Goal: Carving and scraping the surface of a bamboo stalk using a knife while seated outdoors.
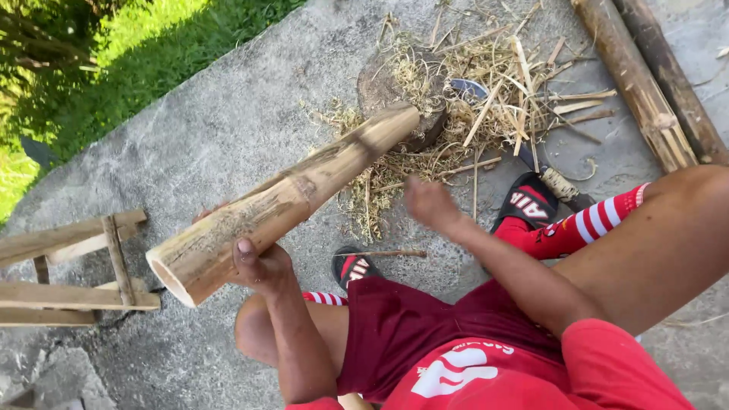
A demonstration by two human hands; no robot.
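From the head view, the left hand (pixel 254 262) is gripping a thick bamboo section (pixel 285 201) near its hollow cut end, thumb pressed on top and fingers (pixel 209 215) wrapped round the far side, closed firmly on it; the bamboo section is lying tilted, its long axis running from the open end at lower left, close to the person's knee, up and away to the right, where its far end is resting on a round wooden chopping block (pixel 387 87); the block is sitting on the concrete floor (pixel 228 114) amid a heap of bamboo shavings (pixel 486 91); the right hand (pixel 429 203) is hovering blurred above the floor just beside the shavings, holding nothing, though how far its fingers are spread I cannot tell; two long bamboo poles (pixel 645 83) are lying along the floor's upper right edge; a wooden frame (pixel 72 269) is standing at the floor's left edge; grass (pixel 114 53) is bordering the floor's upper left corner.
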